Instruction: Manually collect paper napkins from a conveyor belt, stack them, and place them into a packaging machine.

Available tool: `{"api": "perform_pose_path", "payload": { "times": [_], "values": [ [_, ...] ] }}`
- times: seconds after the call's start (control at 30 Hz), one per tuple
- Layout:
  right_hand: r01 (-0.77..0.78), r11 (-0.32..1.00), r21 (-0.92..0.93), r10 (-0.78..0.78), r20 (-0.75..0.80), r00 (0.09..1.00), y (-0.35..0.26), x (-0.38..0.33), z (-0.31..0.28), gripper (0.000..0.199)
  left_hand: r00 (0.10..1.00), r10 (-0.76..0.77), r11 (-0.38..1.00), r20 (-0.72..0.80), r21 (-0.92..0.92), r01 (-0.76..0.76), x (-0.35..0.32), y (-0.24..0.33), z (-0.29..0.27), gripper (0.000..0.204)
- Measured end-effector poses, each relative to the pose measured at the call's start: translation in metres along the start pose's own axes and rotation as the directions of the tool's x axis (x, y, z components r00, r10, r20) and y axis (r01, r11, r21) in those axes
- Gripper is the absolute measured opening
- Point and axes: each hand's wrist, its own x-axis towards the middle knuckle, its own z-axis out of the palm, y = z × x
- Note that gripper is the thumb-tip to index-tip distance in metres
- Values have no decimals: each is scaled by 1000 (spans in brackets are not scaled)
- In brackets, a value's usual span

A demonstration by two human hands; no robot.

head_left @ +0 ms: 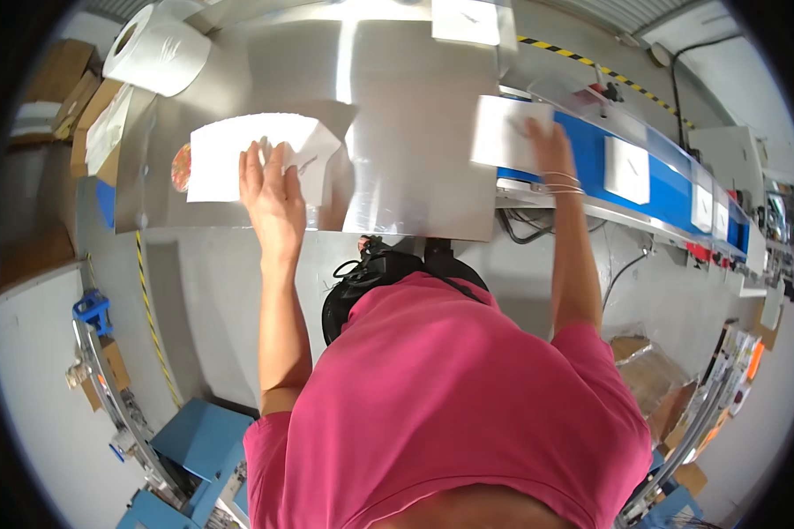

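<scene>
Left hand point(272, 189) is laid flat, fingers spread, on a white paper sheet point(238, 159) on the steel table point(406, 132). Right hand point(545, 141) is pressed open on a white flat packet point(503, 132) at the blue conveyor belt point(670, 185); nothing gripped.

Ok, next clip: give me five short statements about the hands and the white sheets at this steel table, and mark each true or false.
1. The left hand lies flat on a white sheet on the steel table. True.
2. The right hand holds a roll of paper. False: it rests on a second white sheet at the table's right edge; the paper roll stands untouched at the far left corner.
3. The conveyor belt to the right is blue. True.
4. The belt carries nothing. False: several white sheets, such as the nearest one, lie along it.
5. The right wrist wears thin bangles. True.
</scene>
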Motion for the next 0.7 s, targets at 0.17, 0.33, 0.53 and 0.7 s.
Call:
{"api": "perform_pose_path", "payload": {
  "times": [0.17,0.33,0.53,0.7],
  "values": [
    [-370,776,-510,230,-317,920,-41,1,-57,61,998,-3,1000,-56,6,3,-2,3,5,31],
    [228,855,466,-355,207,912,-158,34,-30,59,997,-22,999,-80,-48,18,-4,2,10,26],
    [93,640,763,-612,432,662,-259,64,42,52,1000,4,994,1,-108,-4,2,1,3,21],
    [-464,400,790,-478,612,630,-262,63,40,54,1000,1,1000,-15,26,0,2,-16,-1,25]
  ]
}}
